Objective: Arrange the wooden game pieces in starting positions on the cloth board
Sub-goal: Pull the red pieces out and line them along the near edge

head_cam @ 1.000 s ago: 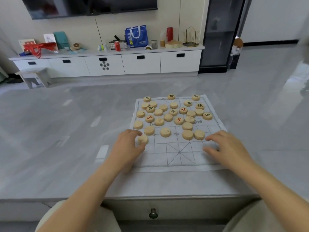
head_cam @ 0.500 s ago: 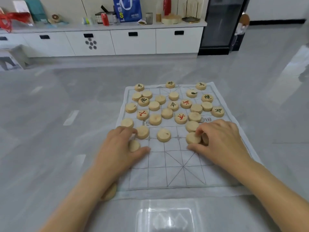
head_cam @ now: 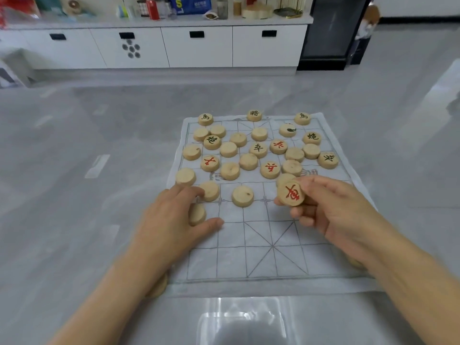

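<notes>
Grey bench (head_cam: 74, 220): right hand (head_cam: 333, 215) pinches a red-lettered piece (head_cam: 290, 194); left hand (head_cam: 171, 220), at its nine o'clock, grips a blank piece (head_cam: 198, 214). Lowering either could knock the crowded neighbouring pieces (head_cam: 242, 195).

Pale wooden pieces (head_cam: 242, 196) with red or black characters; white cloth board (head_cam: 261, 245), grey grid

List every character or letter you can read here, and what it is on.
"車", red: held piece in the right hand.
"將", black: far middle piece.
"馬", black: far left piece, far right piece.
"炮", black: left-side piece, right-side piece.
"卒", black: central piece, right-edge piece.
"兵", red: upper red piece, lower red piece.
"S", yellow: blue bag.
Too blurred: bag's small print, cloth board lettering, left red-marked piece.
</notes>
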A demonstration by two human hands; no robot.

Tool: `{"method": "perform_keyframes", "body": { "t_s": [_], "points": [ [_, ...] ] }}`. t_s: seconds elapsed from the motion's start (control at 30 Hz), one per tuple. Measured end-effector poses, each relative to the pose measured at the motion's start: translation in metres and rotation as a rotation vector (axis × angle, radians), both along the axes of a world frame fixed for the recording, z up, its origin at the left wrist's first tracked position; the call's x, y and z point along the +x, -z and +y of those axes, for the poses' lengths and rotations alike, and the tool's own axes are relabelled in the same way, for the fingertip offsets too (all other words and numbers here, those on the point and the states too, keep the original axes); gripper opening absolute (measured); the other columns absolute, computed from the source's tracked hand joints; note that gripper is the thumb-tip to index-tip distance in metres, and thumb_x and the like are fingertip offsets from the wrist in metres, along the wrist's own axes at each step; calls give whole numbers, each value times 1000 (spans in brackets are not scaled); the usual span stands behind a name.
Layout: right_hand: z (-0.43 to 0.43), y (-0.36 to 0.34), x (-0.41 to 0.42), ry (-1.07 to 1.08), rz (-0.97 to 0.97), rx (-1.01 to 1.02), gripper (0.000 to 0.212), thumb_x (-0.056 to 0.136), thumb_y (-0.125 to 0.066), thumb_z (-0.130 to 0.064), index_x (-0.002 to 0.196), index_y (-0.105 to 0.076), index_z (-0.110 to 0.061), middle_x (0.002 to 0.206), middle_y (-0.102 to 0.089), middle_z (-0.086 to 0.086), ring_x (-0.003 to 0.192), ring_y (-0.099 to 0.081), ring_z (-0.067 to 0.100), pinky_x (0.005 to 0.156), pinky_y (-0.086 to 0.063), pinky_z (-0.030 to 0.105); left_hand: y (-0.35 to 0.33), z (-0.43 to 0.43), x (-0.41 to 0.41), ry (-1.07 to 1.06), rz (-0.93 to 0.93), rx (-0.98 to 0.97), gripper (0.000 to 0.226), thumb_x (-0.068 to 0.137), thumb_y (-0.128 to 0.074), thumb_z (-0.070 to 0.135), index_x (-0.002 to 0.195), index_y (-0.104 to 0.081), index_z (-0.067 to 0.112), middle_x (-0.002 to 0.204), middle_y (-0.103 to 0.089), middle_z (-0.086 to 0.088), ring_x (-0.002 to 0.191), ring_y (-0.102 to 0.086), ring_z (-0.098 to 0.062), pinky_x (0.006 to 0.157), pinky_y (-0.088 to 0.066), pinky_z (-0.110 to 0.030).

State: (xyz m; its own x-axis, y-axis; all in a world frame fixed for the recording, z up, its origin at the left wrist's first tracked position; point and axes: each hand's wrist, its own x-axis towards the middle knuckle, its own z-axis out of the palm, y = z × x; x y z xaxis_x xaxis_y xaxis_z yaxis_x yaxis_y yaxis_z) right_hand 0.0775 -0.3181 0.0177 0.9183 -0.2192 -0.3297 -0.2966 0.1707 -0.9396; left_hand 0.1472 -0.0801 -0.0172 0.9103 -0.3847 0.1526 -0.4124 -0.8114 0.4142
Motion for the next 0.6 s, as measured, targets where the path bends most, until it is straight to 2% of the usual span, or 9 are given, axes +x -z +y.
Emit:
{"method": "perform_keyframes", "body": {
  "t_s": [0.1, 0.2, 0.33, 0.4, 0.5, 0.6],
  "points": [
    [-2, -1, -4, 8, 3, 44, 25, 98, -42, -15, 104, -62, -1, 86, -72, 17, 56, -59, 11, 44, -40, 18, 0, 0, 0, 6, -1, -8, 61, 71, -68, 59, 121, -56, 26, 109, -54, 10, 103, -51, -15, 80, -40, -28],
    [-3, 0, -4, -3, -48, -40, 20, 93, -50, -10, 109, -62, -7, 84, -72, 11, 59, -61, 10, 47, -43, 18, 0, 0, -1, 11, 6, -3, 55, 73, -70, 52, 119, -58, 25, 108, -54, 10, 102, -51, -15, 80, -40, -27],
    [-3, 1, -4, -125, -98, -348, 32, 79, -70, -9, 101, -66, -32, 79, -72, 3, 68, -64, 14, 63, -51, 18, -2, -1, -3, -19, 10, -15, 45, 77, -69, 42, 117, -59, 24, 105, -53, 10, 101, -51, -14, 77, -34, -24],
    [-3, 1, -5, -142, -93, -411, 37, 72, -76, -8, 95, -67, -36, 83, -73, 1, 76, -66, 22, 74, -55, 27, -3, -1, -4, -35, 18, -23, 42, 79, -67, 37, 118, -58, 25, 106, -53, 10, 101, -50, -13, 76, -31, -21],
    [-2, 8, -4, -157, -114, -650, 41, 69, -78, -13, 93, -61, -43, 82, -71, -6, 72, -63, 18, 72, -53, 32, -3, -1, -3, -56, 46, -23, 42, 80, -64, 33, 121, -56, 26, 109, -54, 9, 101, -49, -11, 75, -29, -17],
    [0, 11, -4, -176, -194, -918, 35, 69, -79, -26, 91, -58, -44, 79, -64, -16, 73, -56, 3, 66, -46, 21, -4, -2, -3, -75, 70, -65, 40, 81, -63, 28, 120, -58, 23, 108, -58, 7, 101, -52, -13, 78, -34, -19]
  ]
}}
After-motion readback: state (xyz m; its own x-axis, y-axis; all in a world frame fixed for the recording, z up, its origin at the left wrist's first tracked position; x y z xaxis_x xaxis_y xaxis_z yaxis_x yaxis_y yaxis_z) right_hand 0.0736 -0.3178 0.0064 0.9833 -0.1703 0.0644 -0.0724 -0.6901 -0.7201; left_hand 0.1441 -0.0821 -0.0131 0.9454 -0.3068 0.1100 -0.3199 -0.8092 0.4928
